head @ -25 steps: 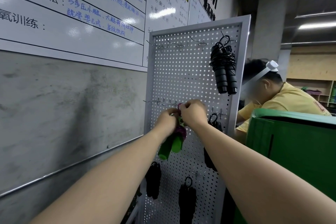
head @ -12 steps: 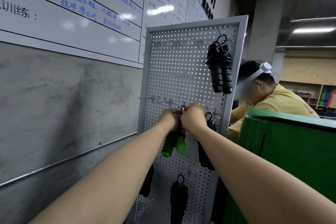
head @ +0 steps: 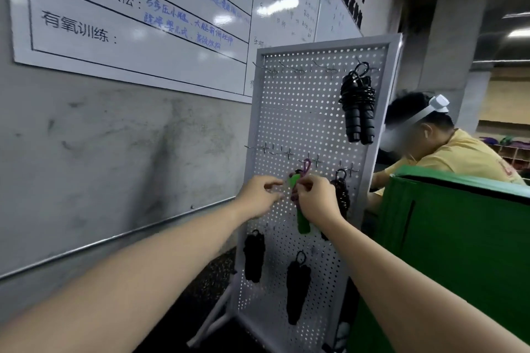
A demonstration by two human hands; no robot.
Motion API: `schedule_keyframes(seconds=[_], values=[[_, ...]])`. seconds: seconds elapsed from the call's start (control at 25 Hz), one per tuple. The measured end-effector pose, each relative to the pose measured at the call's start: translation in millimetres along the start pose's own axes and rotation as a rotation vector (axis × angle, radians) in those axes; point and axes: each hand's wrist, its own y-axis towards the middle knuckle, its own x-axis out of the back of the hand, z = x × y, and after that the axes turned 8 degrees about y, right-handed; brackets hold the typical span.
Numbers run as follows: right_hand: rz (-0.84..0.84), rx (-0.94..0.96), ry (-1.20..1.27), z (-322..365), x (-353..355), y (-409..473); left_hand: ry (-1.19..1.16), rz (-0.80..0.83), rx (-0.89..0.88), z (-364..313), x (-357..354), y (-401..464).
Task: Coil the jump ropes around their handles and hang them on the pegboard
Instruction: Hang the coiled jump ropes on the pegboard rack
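Observation:
A grey pegboard (head: 301, 112) stands against the wall. A jump rope with green handles (head: 302, 221) and a purple cord hangs in the board's middle row, its purple loop (head: 307, 165) over a hook. My right hand (head: 317, 199) pinches the purple cord at the top of the handles. Just left of the handle tops is my left hand (head: 258, 195), fingers loosely extended toward them and gripping nothing that I can see. Part of the handles is hidden behind my right hand.
Coiled black jump ropes hang at the top right (head: 357, 106), middle right (head: 341, 192) and in the bottom row (head: 253, 255), (head: 298, 286). A green box (head: 459, 238) stands close on the right, with a person in a yellow shirt (head: 447, 152) behind it. Whiteboards cover the wall at left.
The purple loop now shows above my hands on the hook. My left hand has come off the green handles and moved slightly left. The handles hang straighter.

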Motion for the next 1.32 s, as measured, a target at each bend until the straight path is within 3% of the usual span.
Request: schedule_keyframes(seconds=[0.2,0.4,0.56,0.8,0.96,1.12,1.32], values=[[0.159,0.042,0.127,11.1,-48.7,-113.2,0.191,0.052,0.123,50.3,36.1,-136.0],[0.46,0.05,0.23,1.7,-122.4,-282.9,0.283,0.15,0.34,130.3,27.8,-300.8],[0.706,-0.053,0.333,-19.6,-155.5,-411.8,0.281,0.26,0.548,190.4,17.6,-424.0],[1.055,-0.155,0.234,-77.4,-181.4,-557.6,0.159,0.494,0.798,247.0,-18.8,-582.1],[1.281,-0.146,-0.002,-111.2,-187.0,-611.7,0.122,0.67,0.936,276.1,-62.9,-641.5],[1.502,-0.214,-0.244,-155.4,-179.2,-658.0,0.098,0.746,0.958,288.8,-97.8,-666.4],[1.502,-0.341,-0.199,-172.0,-178.2,-681.9,0.052,0.795,0.903,291.9,-122.4,-668.9]])
